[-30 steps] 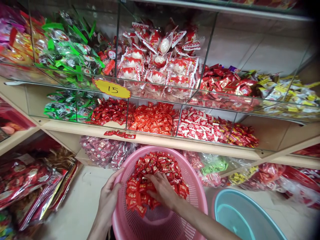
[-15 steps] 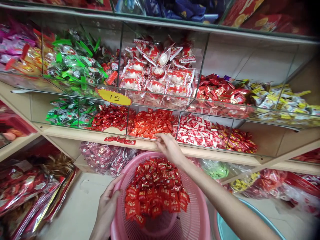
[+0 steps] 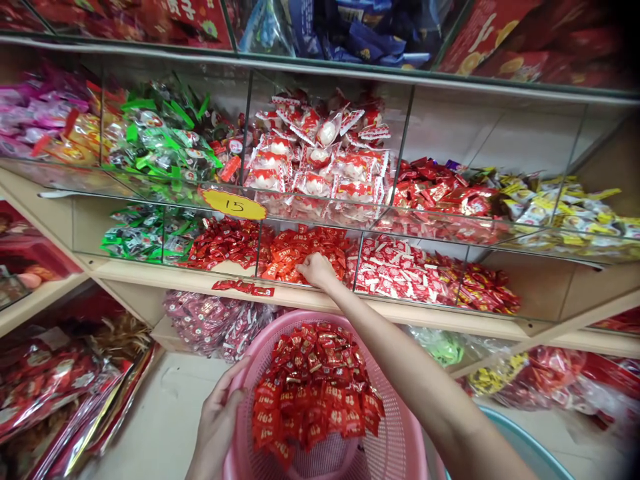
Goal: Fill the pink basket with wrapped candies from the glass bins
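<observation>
My left hand (image 3: 220, 423) is closed on the left rim of a pink plastic basket (image 3: 239, 437). Inside it lies a heap of red-wrapped candies (image 3: 315, 393), darker glossy ones behind brighter red packets with gold lettering. My right hand (image 3: 319, 271) reaches over the basket into a lower shelf compartment holding orange-red packets (image 3: 285, 248). Its fingers are curled and their tips touch the packets; whatever is between them is hidden.
Glass dividers separate red candies (image 3: 225, 241) on the left from red-and-white ones (image 3: 400, 263) on the right. Several wrapped candies (image 3: 243, 288) lie on the wooden ledge (image 3: 160, 275). A yellow "15" tag (image 3: 234, 204) hangs above. A blue basin (image 3: 520, 440) stands at lower right.
My right hand has moved from the front ledge up and in among the orange-red packets. My left hand stays on the basket rim. The whole view has shifted slightly.
</observation>
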`<action>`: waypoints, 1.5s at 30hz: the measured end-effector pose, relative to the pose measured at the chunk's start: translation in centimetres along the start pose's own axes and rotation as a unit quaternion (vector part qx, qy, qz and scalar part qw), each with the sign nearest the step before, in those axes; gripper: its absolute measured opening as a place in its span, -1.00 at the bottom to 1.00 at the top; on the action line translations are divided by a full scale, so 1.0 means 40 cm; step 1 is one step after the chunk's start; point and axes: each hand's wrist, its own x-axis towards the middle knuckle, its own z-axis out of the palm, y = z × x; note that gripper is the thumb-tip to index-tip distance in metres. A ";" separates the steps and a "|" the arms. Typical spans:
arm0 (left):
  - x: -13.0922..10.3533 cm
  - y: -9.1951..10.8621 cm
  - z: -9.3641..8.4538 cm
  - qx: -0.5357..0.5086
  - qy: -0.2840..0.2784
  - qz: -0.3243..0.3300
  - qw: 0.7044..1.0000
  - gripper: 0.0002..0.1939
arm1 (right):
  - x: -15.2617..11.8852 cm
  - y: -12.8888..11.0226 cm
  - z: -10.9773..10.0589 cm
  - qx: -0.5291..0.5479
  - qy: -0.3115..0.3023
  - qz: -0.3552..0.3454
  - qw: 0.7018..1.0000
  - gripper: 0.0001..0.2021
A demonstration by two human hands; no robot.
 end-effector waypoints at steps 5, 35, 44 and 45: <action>0.006 0.002 0.000 0.002 0.011 0.021 1.000 -0.55 | 0.018 0.024 0.009 0.043 -0.013 0.018 0.999 -0.81; -0.002 0.010 0.010 0.024 -0.005 0.009 1.000 -0.50 | -0.374 0.185 0.083 0.555 -0.229 -0.030 0.799 -0.68; -0.006 0.012 0.015 0.016 0.004 -0.013 1.000 -0.48 | -0.436 0.242 0.149 0.471 -0.216 -0.130 0.846 -0.94; -0.006 0.013 0.016 0.017 0.004 -0.009 1.000 -0.49 | -0.440 0.242 0.148 0.468 -0.207 -0.147 0.847 -0.97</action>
